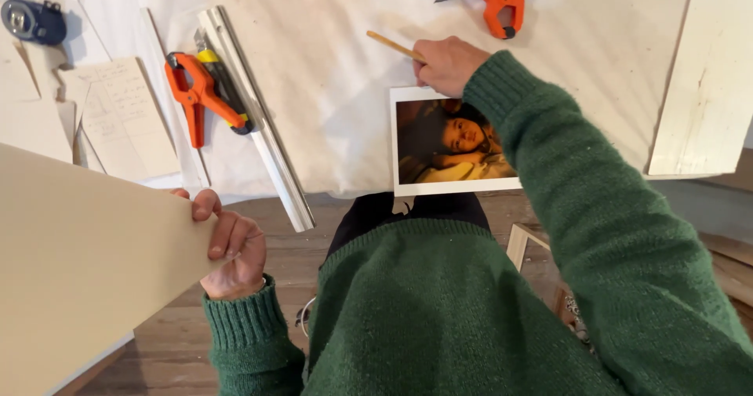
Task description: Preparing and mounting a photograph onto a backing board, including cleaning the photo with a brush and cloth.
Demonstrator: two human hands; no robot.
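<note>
Two hands work: left hand (231,255) pinches the board (86,263) edge; right hand (447,64), closed on a pencil (394,47), rests atop the photo (451,141). Seemingly marking; next calls for steady alignment.

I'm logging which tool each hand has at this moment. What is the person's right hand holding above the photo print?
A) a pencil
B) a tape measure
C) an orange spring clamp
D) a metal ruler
A: the right hand grips a thin wooden pencil just above the photo print; the orange clamps lie untouched.
</note>
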